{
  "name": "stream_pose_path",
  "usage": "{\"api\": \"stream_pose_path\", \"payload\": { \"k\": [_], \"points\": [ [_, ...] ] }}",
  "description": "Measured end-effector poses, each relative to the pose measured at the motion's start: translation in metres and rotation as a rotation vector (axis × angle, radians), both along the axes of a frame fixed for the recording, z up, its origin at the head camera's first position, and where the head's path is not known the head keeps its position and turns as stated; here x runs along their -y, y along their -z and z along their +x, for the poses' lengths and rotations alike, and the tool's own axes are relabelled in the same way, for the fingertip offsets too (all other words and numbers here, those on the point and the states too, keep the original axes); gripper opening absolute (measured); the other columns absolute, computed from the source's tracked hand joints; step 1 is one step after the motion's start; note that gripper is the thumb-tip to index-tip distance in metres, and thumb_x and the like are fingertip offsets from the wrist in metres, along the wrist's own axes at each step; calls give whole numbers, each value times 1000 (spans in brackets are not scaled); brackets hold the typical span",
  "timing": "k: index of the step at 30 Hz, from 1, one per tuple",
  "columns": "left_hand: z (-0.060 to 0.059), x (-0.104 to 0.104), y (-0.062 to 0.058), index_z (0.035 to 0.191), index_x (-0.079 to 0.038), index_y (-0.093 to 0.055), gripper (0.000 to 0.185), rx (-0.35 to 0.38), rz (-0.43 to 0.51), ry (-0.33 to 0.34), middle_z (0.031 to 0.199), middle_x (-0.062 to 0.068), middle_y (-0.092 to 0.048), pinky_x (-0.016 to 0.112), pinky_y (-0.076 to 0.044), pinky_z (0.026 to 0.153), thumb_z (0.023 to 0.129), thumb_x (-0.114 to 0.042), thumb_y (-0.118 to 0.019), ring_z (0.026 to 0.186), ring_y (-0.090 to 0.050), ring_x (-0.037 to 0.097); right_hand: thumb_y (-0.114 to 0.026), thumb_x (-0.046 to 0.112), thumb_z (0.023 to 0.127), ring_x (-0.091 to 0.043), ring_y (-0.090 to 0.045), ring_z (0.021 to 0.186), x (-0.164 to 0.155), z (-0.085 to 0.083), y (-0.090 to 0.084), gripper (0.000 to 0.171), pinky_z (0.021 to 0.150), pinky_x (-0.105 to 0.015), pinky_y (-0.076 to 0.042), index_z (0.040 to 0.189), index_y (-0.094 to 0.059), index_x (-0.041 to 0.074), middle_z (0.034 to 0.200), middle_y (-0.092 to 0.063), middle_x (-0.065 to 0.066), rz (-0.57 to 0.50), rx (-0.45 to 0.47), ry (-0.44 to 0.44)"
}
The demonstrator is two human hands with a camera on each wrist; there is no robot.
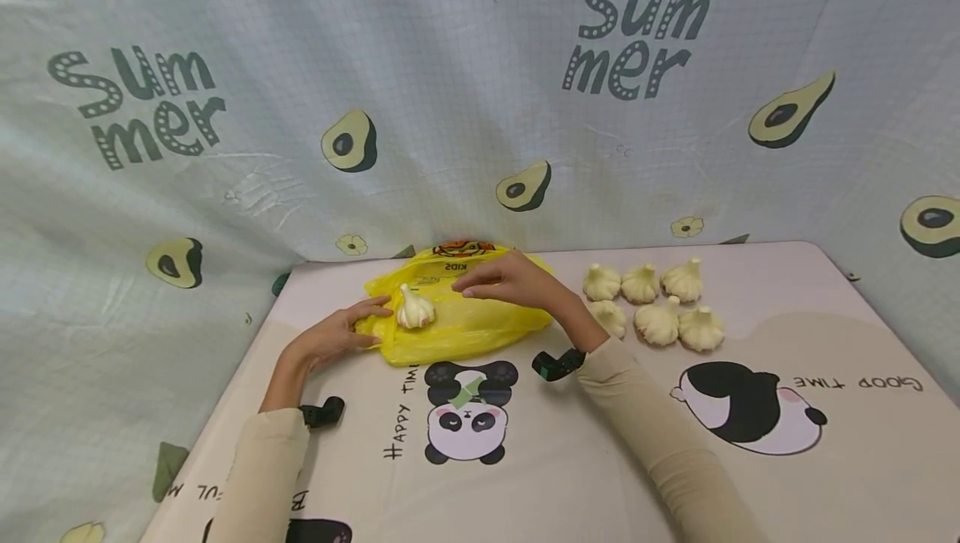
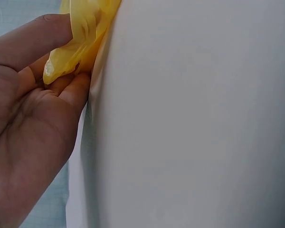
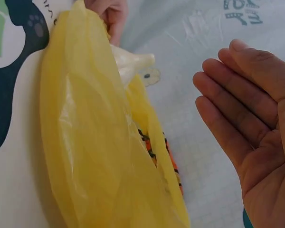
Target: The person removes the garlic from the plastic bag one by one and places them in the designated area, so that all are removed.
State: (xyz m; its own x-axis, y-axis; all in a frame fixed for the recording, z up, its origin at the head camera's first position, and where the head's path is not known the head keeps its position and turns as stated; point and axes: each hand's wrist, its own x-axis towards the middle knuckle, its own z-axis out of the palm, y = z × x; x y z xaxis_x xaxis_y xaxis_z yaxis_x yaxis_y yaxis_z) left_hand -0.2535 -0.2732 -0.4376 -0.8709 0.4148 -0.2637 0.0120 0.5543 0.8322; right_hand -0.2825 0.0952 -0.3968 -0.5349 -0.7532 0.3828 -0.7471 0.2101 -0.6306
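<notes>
Covering the far middle of my worktop [image 1: 570, 451], the yellow bag [image 1: 457, 322] lies flat with one garlic bulb [image 1: 414, 308] on it. My left hand [image 1: 337, 339] pinches the bag's left edge; my right hand [image 1: 513, 280] hovers over it, fingers straight, holding nothing. Six more garlic bulbs [image 1: 656, 305] sit just right of the bag.

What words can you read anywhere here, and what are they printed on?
"Summer": backdrop cloth, twice, upper left and upper right.
"HAPPY TIME": tablecloth, running sideways beside the middle panda.
"GOOD TIME": tablecloth, upside down beside the right panda.
"KIDS": upside down on the yellow bag, near its far edge.
Partial letters at the tablecloth's near left edge: cut off, unreadable.
Garlic: no text.
</notes>
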Motion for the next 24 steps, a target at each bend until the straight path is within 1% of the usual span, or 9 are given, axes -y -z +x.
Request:
{"api": "stream_pose_path", "payload": {
  "k": [3, 6, 10, 15, 18, 24],
  "points": [
    [0, -1, -1, 144, -3, -56, 53, 2, -4, 0, 169, 7, -20, 62, -6, 123, 92, -2, -70, 156, 2, 39, -68, 19, 98, -10, -70, 104, 9, -6, 2, 26, 89, -24, -57, 120, -76, 8, 116, -76, -2, 0, 59, 5],
    [-1, -1, -1, 144, -3, -56, 54, 7, -6, -2, 169, 8, -20, 61, -6, 123, 92, -2, -70, 156, 2, 39, -68, 21, 98, -10, -71, 102, 20, -14, 3, 26, 88, -23, -57, 121, -76, 8, 117, -76, -3, 24, 90, 7],
    [-2, -1, 0, 145, -3, -55, 54, 12, -7, 5, 169, 9, -19, 63, -3, 122, 93, -2, -69, 156, 3, 40, -68, 23, 99, -9, -71, 101, 36, -26, 5, 28, 88, -21, -56, 121, -75, 9, 117, -76, -3, 70, 100, 17],
    [-2, 1, -1, 145, -3, -54, 54, 11, 0, 8, 169, 9, -19, 65, -1, 121, 93, -3, -69, 156, 4, 40, -69, 26, 98, -10, -70, 106, 58, -40, 6, 31, 91, -21, -55, 123, -74, 9, 118, -75, -1, 127, 113, 31],
    [-2, 1, 0, 145, -2, -54, 54, 10, 3, 12, 169, 10, -19, 66, -1, 121, 93, -3, -69, 155, 4, 41, -68, 28, 99, -11, -68, 110, 69, -47, 7, 34, 94, -21, -53, 126, -73, 8, 120, -75, -1, 159, 149, 22],
    [0, 0, -1, 145, -4, -54, 55, 19, 4, 4, 169, 9, -19, 65, -4, 121, 93, -4, -69, 155, 3, 41, -69, 28, 98, -12, -68, 113, 84, -54, 10, 36, 96, -21, -52, 129, -71, 9, 123, -73, -3, 206, 211, 19]
  ]
}}
